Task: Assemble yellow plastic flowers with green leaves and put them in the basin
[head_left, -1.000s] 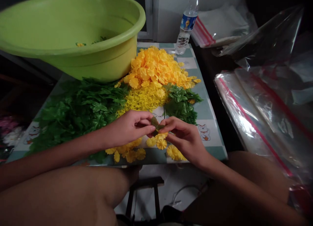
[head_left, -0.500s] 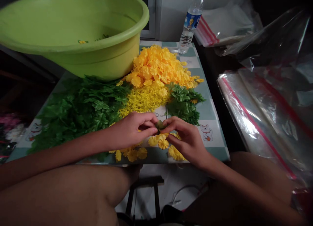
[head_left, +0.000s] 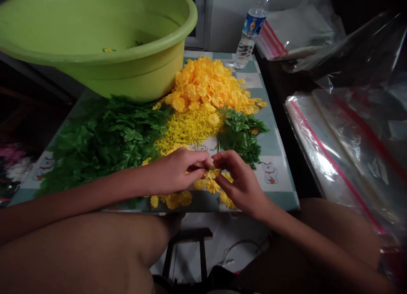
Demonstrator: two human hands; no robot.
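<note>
Where a dark green leaf showed between the fingertips earlier, a yellow artificial flower (head_left: 212, 174) now sits, held low over the checked table cover (head_left: 270, 144) — apparently pinched by the curled, closed fingers of the left hand (head_left: 170, 171) and right hand (head_left: 238, 181).

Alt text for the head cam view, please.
The left hand and right hand meet fingertips over small yellow artificial flowers on a checked tabletop, beside heaped yellow blossoms and green leaves, below a large green basin; clear plastic bags lie right.
</note>
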